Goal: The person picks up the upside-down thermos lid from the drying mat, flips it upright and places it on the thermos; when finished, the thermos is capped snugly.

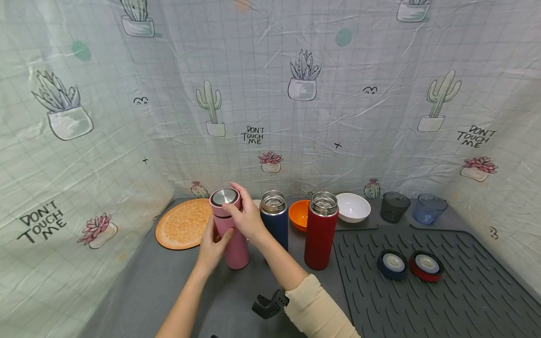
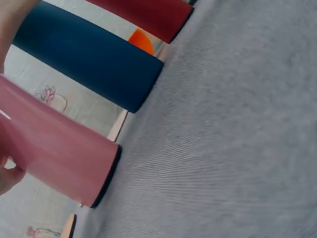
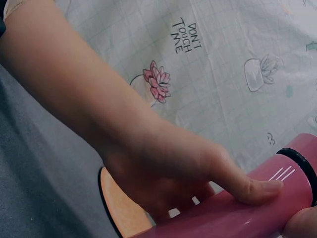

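My left hand (image 1: 212,246) is wrapped around the body of the pink flask (image 1: 231,234), fingers curled about its middle, holding it upright on the grey table (image 1: 169,286). My right hand (image 1: 245,213) sits over the top of the same flask, fingers curled around its pink lid (image 1: 225,201) with the silver disc facing up. The flask stands near the front left of the row, just beside the navy flask (image 1: 274,218), which is open at the top, and the red flask (image 1: 321,230) stands further right, also open. Behind them lie an orange bowl (image 1: 299,213) and a white bowl (image 1: 352,206). To my left a round orange mat (image 1: 183,224) lies flat on the table. On the ribbed dark drying mat (image 1: 444,300) to my right rest a navy lid (image 1: 393,264) and a red lid (image 1: 426,265), side by side. A dark cup (image 1: 394,206) and a blue cup (image 1: 428,209) stand at the back.
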Tool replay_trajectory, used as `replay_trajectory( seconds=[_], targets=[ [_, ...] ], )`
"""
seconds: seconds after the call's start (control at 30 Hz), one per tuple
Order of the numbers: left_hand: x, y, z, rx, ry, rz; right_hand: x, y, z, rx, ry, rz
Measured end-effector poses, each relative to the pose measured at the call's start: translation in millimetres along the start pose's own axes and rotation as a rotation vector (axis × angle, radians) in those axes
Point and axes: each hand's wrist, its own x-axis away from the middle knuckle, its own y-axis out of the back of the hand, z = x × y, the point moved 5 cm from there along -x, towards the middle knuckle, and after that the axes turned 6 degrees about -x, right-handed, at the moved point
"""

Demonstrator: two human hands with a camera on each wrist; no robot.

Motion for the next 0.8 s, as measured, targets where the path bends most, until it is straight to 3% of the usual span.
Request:
replay_trajectory(
  seconds=[0.17, 0.27, 0.37, 0.53, 0.6, 0.7, 0.8],
  targets=[
    [-2.8, 2.6, 4.2, 0.018, -0.030, 0.025, -1, 0, 0, -0.054, -0.030, -0.031],
    [-2.0, 3.8, 3.8, 0.009, -0.028, 0.033, 0, -1, -1, 0.001, -0.050, -0.049],
    [-0.9, 4.8, -6.9, 0.002, -0.010, 0.043, 0, -2, -2, 0.006, -0.049, -0.033],
    [-0.8, 5.9, -7.2, -0.008, -0.038, 0.046, 0, -3, -3, -0.082, -0.078, -0.003],
    [-0.4, 5.7, -6.6, -0.008, -0.064, 0.045, 0, -2, -3, -0.059, -0.090, -0.012],
    [2.0, 4.0, -19.3, -0.023, -0.074, 0.046, -1, -1, -2, -0.019, -0.100, -0.005],
    [4.1, 2.7, -26.0, -0.046, -0.067, 0.033, 0, -2, -1, -0.064, -0.092, 0.045]
  ],
)
